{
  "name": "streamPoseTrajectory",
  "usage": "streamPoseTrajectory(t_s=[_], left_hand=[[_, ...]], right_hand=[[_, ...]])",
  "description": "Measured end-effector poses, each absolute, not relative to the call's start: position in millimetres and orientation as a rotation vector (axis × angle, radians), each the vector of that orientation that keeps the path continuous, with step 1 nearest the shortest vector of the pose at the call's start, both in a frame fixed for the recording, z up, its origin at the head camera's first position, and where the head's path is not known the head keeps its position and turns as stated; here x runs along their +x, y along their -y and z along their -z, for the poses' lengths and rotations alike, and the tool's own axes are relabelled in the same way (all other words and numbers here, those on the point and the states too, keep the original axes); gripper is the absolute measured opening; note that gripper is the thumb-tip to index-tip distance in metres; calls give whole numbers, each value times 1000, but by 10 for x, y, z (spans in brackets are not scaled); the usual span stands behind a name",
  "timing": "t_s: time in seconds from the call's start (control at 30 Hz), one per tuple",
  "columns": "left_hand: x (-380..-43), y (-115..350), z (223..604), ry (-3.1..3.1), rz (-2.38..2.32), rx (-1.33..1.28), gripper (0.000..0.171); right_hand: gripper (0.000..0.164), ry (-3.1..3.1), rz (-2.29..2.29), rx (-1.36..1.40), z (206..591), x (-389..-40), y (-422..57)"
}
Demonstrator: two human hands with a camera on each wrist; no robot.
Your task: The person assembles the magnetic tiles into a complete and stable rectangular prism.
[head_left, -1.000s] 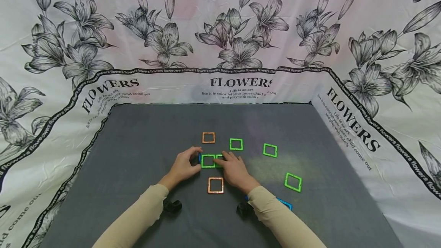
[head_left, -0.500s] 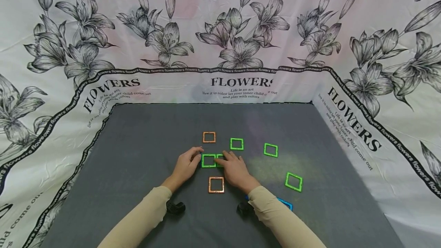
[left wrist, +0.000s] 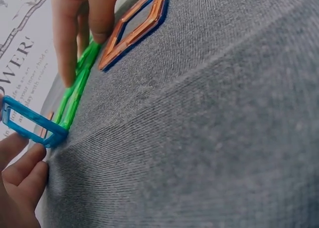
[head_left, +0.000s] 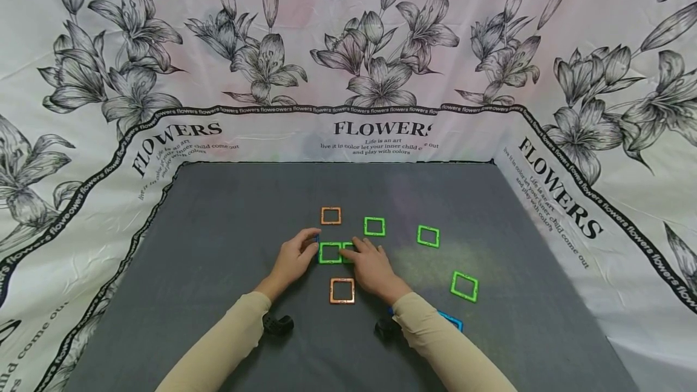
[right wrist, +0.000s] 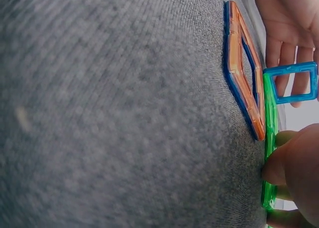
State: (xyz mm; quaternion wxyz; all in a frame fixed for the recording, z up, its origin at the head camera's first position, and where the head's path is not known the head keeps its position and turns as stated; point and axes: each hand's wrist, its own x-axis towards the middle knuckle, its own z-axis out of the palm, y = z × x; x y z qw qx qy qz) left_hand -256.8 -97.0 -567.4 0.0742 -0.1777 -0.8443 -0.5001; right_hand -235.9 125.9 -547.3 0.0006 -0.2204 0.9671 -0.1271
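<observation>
Two green square magnetic tiles lie edge to edge: the left green tile shows whole, the right one is partly under my right hand. That hand's thumb and fingers grip the right green tile; in the right wrist view the thumb is at its near edge. At the left end of the pair, a blue square magnetic tile stands upright. My left hand holds it from the left, its fingers behind and below it in the left wrist view.
Orange square tiles lie before and beyond the green pair. Loose green tiles lie at the right. Another blue tile is partly under the right sleeve. Flowered cloth borders the grey table.
My left hand shifts slightly, its thumb and fingers drawing closer together at the blue tile. The right hand stays on the green tile, and the other tiles lie as before.
</observation>
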Motion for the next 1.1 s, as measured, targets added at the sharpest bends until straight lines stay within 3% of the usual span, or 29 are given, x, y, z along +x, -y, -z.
streamPoseTrajectory(t_s=[0.5, 0.83, 1.1], left_hand=[[-2574, 980, 5702, 2557, 1538, -478, 34], [-2587, 985, 5677, 2566, 1538, -480, 34], [-2581, 1005, 5681, 2582, 1550, -463, 34]], right_hand=[[44, -2903, 755, -813, 5396, -2244, -1456], [37, -2927, 604, -1209, 5378, -1867, -1487], [33, -2889, 460, -1429, 5431, -1778, -1468]])
